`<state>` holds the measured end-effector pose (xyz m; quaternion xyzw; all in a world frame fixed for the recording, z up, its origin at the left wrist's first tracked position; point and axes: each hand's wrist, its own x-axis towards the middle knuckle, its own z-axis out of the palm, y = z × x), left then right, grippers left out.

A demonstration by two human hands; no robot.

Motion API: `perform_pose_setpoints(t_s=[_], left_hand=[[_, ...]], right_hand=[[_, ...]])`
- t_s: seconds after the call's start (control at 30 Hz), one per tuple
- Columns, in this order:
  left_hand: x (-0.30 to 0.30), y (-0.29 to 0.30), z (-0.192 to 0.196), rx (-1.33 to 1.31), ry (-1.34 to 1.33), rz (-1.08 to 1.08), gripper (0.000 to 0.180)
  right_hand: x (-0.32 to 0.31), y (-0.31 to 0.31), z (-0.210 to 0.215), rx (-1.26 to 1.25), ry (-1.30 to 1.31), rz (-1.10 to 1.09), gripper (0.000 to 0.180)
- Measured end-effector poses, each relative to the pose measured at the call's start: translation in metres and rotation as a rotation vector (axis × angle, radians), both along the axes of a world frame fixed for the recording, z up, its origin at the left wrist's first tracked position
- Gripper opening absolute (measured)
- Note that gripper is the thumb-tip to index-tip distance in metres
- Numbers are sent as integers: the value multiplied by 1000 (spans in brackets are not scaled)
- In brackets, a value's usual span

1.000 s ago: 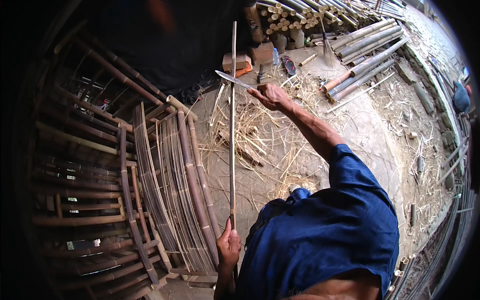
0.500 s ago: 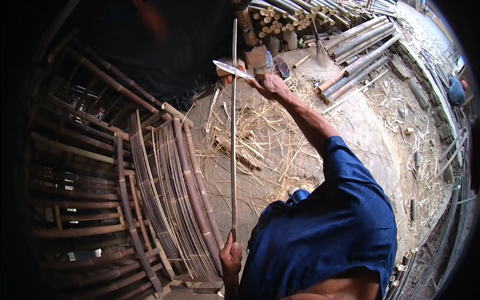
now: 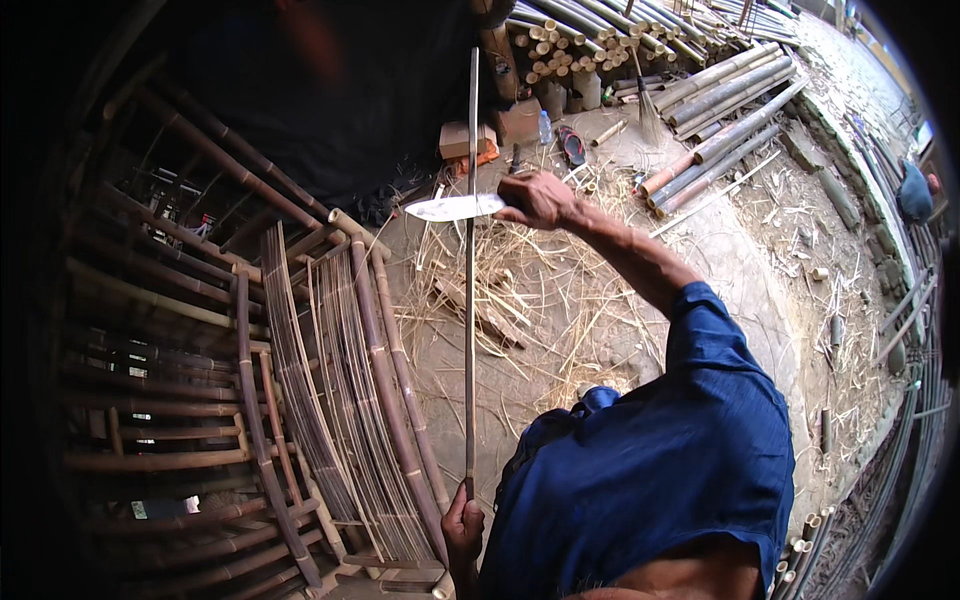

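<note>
1. Head view: my right hand (image 3: 540,200) is clenched round a knife, its pale blade (image 3: 445,208) pointing left across the upper part of a long bamboo strip (image 3: 471,340).
2. My left hand (image 3: 463,525) grips that strip low down; the strip runs up and away from it, beyond my right hand.
3. Bottle (image 3: 545,127) beyond: any print too small to read.
4. Knife handle hidden in my fist; left forearm cut off below; blade-to-strip contact unclear.
</note>
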<state>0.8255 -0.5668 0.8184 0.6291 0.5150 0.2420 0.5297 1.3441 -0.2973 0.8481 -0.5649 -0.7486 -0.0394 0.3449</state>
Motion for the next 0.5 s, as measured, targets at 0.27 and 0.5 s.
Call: perform_pose_setpoints(t_s=[0.27,0.5], left_hand=[[8,-2,-67,338,335,150,27],[53,40,-88,476,230,179,27]], right_hand=[[-91,-59,-48,67,694,-175,53],[-185,-86,-25,-394,1748,234,50]])
